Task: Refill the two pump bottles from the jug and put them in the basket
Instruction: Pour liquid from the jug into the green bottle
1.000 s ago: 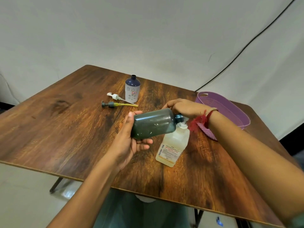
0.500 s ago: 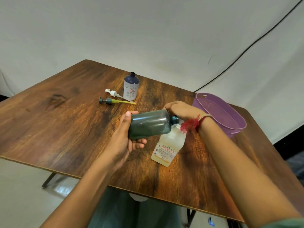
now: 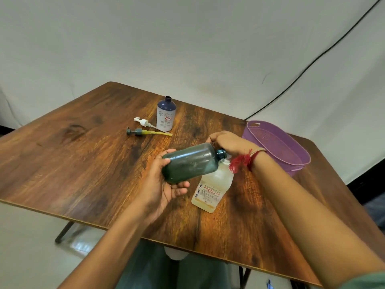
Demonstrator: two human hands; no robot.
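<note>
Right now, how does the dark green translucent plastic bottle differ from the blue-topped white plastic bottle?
Pose: the dark green translucent bottle is tipped nearly on its side; the blue-topped white bottle stands upright.
Support: the left hand grips the green one above the wooden table; the white one stands on it, untouched.
Look: the green one is see-through and plain; the white one is opaque, with a flower pattern.
Both have bare, open necks.

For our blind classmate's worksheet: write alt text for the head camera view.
The left hand holds a green bottle sideways, neck over the jug gripped by the right hand. Also on the table: blue bottle, white pump, dark pump, purple basket.
</note>
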